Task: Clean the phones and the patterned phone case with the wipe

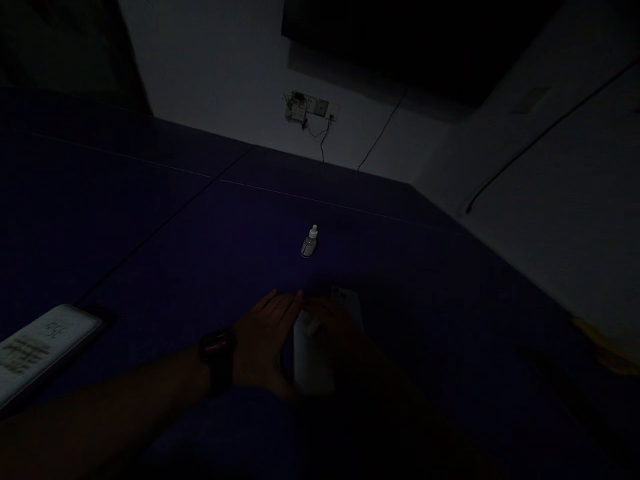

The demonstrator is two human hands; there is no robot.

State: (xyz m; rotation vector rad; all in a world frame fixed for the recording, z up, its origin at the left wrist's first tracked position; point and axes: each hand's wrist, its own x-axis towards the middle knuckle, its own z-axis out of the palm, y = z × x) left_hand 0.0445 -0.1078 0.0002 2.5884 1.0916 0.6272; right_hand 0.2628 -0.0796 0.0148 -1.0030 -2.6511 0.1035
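Head view: left hand [261, 341] splayed against phone [311, 365], right hand [333, 327] curled round a pale wad [311, 325].

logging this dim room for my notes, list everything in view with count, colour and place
surface: 1, dark blue, across the middle
walls: 2, grey, behind and right
screen: 1, black, top
sockets: several, white and dark, below the screen
plant: 1, green, left of the sockets
cables: several, dark, on the walls
bottle: 1, clear with white top, centre
panel: 1, white with dark marks, left edge
yellow thing: 1, unclear, right edge
slab: 1, pale, bottom centre
phone: 1, grey, lenses showing, perhaps one piece with the slab
watch: 1, black, left wrist
left hand: 1, bare, at the slab's left edge
right hand: 1, bare, over the slab
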